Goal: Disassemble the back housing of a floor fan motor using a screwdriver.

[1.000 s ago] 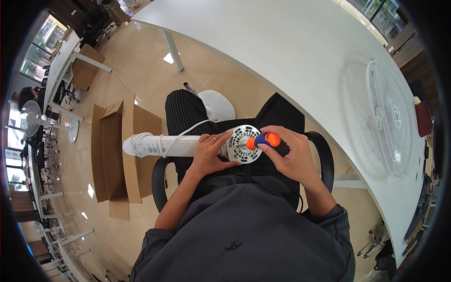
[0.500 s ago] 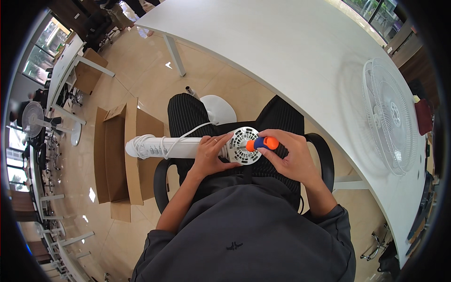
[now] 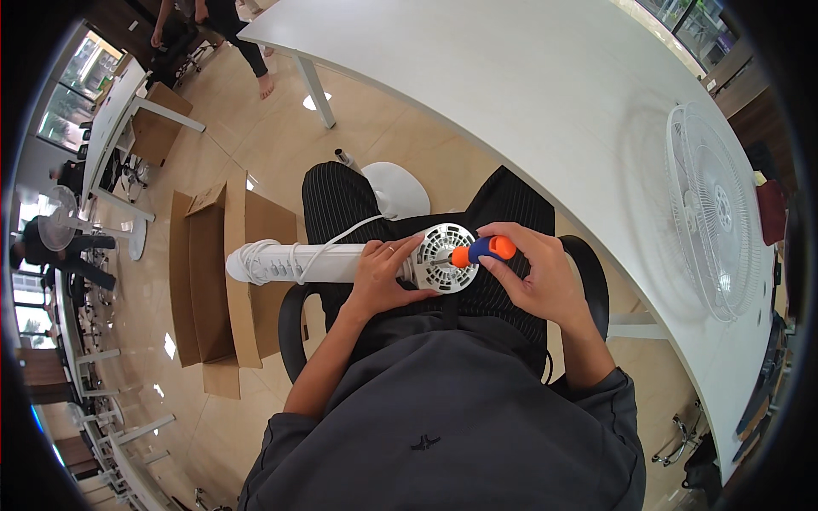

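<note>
Across my lap lies the white body of an electric fan (image 3: 328, 263), its long column pointing left and its round slotted motor housing (image 3: 461, 235) on the right. A white power cord (image 3: 254, 258) is wound around the column's left end. My left hand (image 3: 381, 277) grips the fan at the neck beside the housing, fingers above and thumb below. In my right hand (image 3: 545, 277) is an orange and blue screwdriver (image 3: 483, 251), held by its handle between thumb and fingers. Its metal shaft points left onto the slotted face; the tip's exact seat is too small to make out.
An open cardboard box (image 3: 209, 277) stands on the floor at my left. Ahead and to the right curves a white table (image 3: 528, 77) bearing wire fan grilles (image 3: 714, 213). A white round base (image 3: 398, 191) sits beyond my knees. Another person's legs (image 3: 243, 38) show at the far left.
My right hand and the screwdriver have shifted slightly right and up, and the handle has tilted, showing more shaft. My left hand keeps its grip. A person has stepped into view behind the table.
</note>
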Demonstrator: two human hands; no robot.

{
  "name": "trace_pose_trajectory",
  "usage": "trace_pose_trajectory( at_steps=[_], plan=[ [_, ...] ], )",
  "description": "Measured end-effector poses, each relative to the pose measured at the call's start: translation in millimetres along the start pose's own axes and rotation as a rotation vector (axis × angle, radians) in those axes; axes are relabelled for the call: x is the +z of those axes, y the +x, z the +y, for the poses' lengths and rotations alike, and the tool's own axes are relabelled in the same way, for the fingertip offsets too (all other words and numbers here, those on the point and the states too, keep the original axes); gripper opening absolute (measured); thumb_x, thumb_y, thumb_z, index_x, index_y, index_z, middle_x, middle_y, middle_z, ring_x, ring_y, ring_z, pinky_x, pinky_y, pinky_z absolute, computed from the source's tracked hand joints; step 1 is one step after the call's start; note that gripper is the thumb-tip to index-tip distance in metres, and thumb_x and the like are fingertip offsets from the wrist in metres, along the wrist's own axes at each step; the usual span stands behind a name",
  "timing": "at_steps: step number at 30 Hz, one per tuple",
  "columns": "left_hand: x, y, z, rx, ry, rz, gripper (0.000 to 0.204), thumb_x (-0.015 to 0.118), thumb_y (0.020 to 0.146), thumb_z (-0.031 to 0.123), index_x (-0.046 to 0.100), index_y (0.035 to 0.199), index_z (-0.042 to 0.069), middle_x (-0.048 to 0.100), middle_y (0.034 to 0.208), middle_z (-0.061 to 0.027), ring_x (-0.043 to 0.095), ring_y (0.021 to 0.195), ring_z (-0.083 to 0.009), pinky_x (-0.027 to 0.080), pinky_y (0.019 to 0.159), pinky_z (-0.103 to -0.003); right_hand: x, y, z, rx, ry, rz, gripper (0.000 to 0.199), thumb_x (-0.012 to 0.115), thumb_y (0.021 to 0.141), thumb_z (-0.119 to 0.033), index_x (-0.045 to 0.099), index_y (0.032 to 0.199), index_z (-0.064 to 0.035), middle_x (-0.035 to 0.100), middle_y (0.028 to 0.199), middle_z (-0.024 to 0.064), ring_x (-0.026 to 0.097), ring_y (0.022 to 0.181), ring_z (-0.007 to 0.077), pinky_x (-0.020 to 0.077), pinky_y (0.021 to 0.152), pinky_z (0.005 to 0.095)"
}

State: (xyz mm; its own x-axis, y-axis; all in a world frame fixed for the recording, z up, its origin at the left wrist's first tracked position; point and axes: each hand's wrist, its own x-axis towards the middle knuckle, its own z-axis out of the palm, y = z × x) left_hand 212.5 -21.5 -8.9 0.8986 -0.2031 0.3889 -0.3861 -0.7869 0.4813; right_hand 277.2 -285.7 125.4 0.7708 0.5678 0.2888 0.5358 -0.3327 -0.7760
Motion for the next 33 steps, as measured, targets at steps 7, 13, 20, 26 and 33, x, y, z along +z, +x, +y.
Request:
trace_pose_trajectory(
  at_steps=[7, 13, 20, 26, 33],
  plan=[
    [-0.3, -3.3, 1.5, 0.009, 0.001, 0.004, 0.098, 0.097, 0.054, 0.045, 0.062, 0.139, 0.012, 0.072, 0.121, -0.0049, 0.069, 0.101, -0.0186, 0.044, 0.095, -0.035, 4.3, -6.1, -1.4, -0.08, 0.006, 0.018, 0.031, 0.077, 0.089, -0.01, 0.066, 0.117, -0.0003, 0.074, 0.102, 0.0172, 0.073, 0.088, 0.0327, 0.0573, 0.075, 0.0347],
    [0.1, -4.2, 1.9, 0.017, -0.007, 0.013, 0.098, 0.097, 0.055, 0.045, 0.062, 0.14, 0.012, 0.072, 0.121, -0.0052, 0.068, 0.1, -0.0184, 0.044, 0.095, -0.035, 6.7, -8.6, 2.7, 0.014, -0.018, 0.074, 0.033, 0.08, 0.087, -0.015, 0.068, 0.114, -0.0016, 0.073, 0.089, 0.0144, 0.072, 0.072, 0.0295, 0.0543, 0.064, 0.0323],
    [-1.6, -0.7, 1.9, 0.023, -0.001, 0.009, 0.098, 0.097, 0.054, 0.045, 0.062, 0.139, 0.012, 0.072, 0.121, -0.0044, 0.068, 0.1, -0.0174, 0.044, 0.093, -0.034, 8.5, -6.9, 4.8, -0.061, 0.008, 0.051, 0.035, 0.081, 0.082, -0.009, 0.069, 0.114, -0.0022, 0.074, 0.093, 0.0146, 0.072, 0.077, 0.0319, 0.0566, 0.069, 0.0341],
    [0.6, 0.1, -4.0, 0.058, 0.024, 0.011, 0.099, 0.095, 0.058, 0.051, 0.058, 0.141, 0.011, 0.071, 0.123, -0.0049, 0.069, 0.099, -0.0184, 0.044, 0.09, -0.035, 16.3, -4.0, 5.1, -0.235, 0.136, -0.11, 0.045, 0.077, 0.079, 0.003, 0.065, 0.122, -0.0038, 0.072, 0.111, 0.014, 0.071, 0.098, 0.0356, 0.058, 0.085, 0.0407],
    [1.1, -2.3, -2.7, 0.03, -0.006, 0.011, 0.1, 0.097, 0.054, 0.046, 0.061, 0.14, 0.01, 0.072, 0.123, -0.0052, 0.068, 0.101, -0.0186, 0.044, 0.094, -0.034, 28.3, -3.8, 9.9, -0.203, 0.175, -0.028, 0.036, 0.073, 0.084, 0.0, 0.061, 0.118, -0.0019, 0.068, 0.106, 0.0166, 0.07, 0.092, 0.0342, 0.0563, 0.079, 0.0385]
  ],
)
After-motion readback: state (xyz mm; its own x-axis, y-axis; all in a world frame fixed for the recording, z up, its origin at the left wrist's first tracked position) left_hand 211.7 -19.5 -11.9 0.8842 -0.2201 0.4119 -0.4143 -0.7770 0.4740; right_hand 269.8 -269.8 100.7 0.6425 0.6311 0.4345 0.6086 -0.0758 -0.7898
